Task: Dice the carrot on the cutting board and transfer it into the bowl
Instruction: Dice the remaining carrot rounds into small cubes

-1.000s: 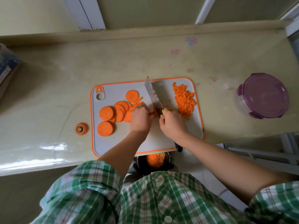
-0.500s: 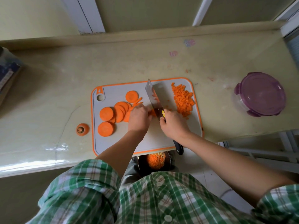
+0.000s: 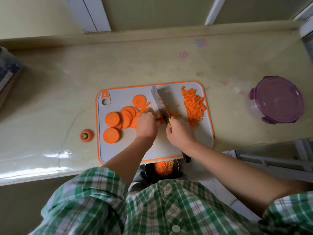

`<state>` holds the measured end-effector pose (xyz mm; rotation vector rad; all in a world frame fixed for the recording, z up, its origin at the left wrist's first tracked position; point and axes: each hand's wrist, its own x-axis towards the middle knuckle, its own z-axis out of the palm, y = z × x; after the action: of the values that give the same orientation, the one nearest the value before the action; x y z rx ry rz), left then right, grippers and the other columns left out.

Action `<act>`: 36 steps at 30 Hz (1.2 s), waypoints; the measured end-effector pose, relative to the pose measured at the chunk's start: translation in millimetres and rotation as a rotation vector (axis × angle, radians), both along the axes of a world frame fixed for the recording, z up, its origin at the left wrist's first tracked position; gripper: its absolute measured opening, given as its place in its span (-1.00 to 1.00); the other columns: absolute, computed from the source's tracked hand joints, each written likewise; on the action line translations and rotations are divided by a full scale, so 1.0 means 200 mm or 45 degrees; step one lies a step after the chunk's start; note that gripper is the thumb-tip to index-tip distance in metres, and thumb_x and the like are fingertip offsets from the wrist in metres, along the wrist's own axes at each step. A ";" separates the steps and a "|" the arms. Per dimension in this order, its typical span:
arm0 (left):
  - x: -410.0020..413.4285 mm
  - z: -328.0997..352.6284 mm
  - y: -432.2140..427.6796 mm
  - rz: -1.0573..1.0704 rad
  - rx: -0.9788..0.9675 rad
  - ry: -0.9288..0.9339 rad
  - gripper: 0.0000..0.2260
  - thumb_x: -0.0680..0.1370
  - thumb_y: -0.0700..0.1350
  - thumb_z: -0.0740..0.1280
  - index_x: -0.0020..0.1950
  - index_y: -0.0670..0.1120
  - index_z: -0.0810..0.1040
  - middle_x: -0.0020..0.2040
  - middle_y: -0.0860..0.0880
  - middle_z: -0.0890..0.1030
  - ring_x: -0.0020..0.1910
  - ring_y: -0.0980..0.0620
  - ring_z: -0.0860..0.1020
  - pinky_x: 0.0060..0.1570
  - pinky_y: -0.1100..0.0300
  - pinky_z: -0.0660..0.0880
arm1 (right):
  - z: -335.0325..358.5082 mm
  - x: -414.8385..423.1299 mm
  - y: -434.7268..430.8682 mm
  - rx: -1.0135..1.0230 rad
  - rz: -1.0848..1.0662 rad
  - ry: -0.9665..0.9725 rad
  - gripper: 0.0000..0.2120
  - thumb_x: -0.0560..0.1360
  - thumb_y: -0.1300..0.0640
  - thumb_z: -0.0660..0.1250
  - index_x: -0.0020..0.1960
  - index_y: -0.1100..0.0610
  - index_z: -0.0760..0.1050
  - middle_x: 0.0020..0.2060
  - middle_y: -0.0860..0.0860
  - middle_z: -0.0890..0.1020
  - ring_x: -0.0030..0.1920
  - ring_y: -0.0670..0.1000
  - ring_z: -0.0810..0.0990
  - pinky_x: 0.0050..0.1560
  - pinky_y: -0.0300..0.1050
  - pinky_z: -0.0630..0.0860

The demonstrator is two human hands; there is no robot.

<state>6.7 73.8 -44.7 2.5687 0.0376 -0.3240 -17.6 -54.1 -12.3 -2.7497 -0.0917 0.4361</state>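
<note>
At far left, approx 9 o'clock of the view, a bluish box (image 3: 7,72) sits on the pale counter (image 3: 152,61), half cut off. Next, a carrot top stub (image 3: 86,135) lies on the counter just beside the cutting board (image 3: 115,150), at the board's 9 o'clock edge. On the board's left half are round carrot slices (image 3: 111,119), some overlapping, w/ a couple of thin slivers at their 1 o'clock. Left hand (image 3: 146,124) is mid-board, fingers curled down, tips pinning a small bunch of carrot strips (image 3: 160,118) against the blade's left face. The knife (image 3: 160,104) points toward 11 o'clock, edge down on the board. Right hand (image 3: 180,133) is wrapped tight round its handle, the dark butt end poking out past the wrist at 6 o'clock. A few loose bits lie just right of the blade, then a diced carrot pile (image 3: 194,106) near the board's 3 o'clock edge. Below the counter's near edge, at the board's 6 o'clock, a dark bowl (image 3: 147,170) holds diced carrot, partly hidden by board and plaid shirt (image 3: 169,209). Far right, approx 3 o'clock, a purple-lidded container (image 3: 276,100) stands well apart.
</note>
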 end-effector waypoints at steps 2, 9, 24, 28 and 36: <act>0.00 0.00 0.00 -0.002 -0.003 0.006 -0.92 0.46 -0.16 0.40 -0.14 -0.16 0.65 -0.15 -0.10 0.54 -0.16 -0.09 0.50 -0.22 0.21 0.22 | -0.01 0.01 0.00 0.022 -0.010 -0.007 -0.89 0.54 0.16 0.15 -0.16 0.13 0.28 -0.20 0.21 0.60 -0.16 0.27 0.57 -0.30 -0.05 0.30; 0.00 0.04 0.01 -0.117 0.038 -0.047 -0.90 0.48 -0.14 0.39 -0.05 -0.09 0.68 -0.13 -0.12 0.57 -0.11 -0.12 0.53 -0.15 0.14 0.35 | 0.03 0.04 -0.03 0.112 -0.066 -0.029 -0.88 0.57 0.15 0.17 -0.12 0.16 0.35 -0.24 0.20 0.58 -0.19 0.25 0.57 -0.31 -0.09 0.27; -0.01 0.02 0.01 -0.081 0.125 -0.069 -0.88 0.49 -0.16 0.37 -0.06 -0.17 0.67 -0.14 -0.16 0.57 -0.11 -0.17 0.51 -0.22 0.16 0.21 | 0.03 0.00 0.00 0.035 -0.016 0.004 -0.84 0.56 0.15 0.16 -0.05 0.23 0.44 -0.16 0.22 0.60 -0.13 0.26 0.58 -0.25 -0.04 0.35; -0.01 0.02 0.01 -0.084 0.090 -0.059 -0.90 0.47 -0.19 0.37 -0.10 -0.16 0.68 -0.14 -0.14 0.58 -0.11 -0.16 0.52 -0.21 0.16 0.22 | 0.00 0.00 0.02 0.018 -0.014 -0.020 -0.86 0.54 0.16 0.17 -0.06 0.22 0.43 -0.16 0.23 0.61 -0.12 0.27 0.58 -0.26 -0.04 0.32; -0.01 0.01 0.02 -0.096 0.095 -0.059 -0.88 0.49 -0.14 0.38 -0.04 -0.10 0.68 -0.16 -0.16 0.58 -0.12 -0.16 0.52 -0.22 0.17 0.21 | -0.03 0.01 0.00 0.108 -0.068 -0.054 -0.87 0.54 0.17 0.19 -0.11 0.23 0.42 -0.27 0.24 0.59 -0.23 0.28 0.57 -0.33 -0.07 0.25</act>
<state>5.5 78.0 -41.9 2.6553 -0.0654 -0.2960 -15.9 -53.9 -17.5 -2.6716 -0.0460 0.3515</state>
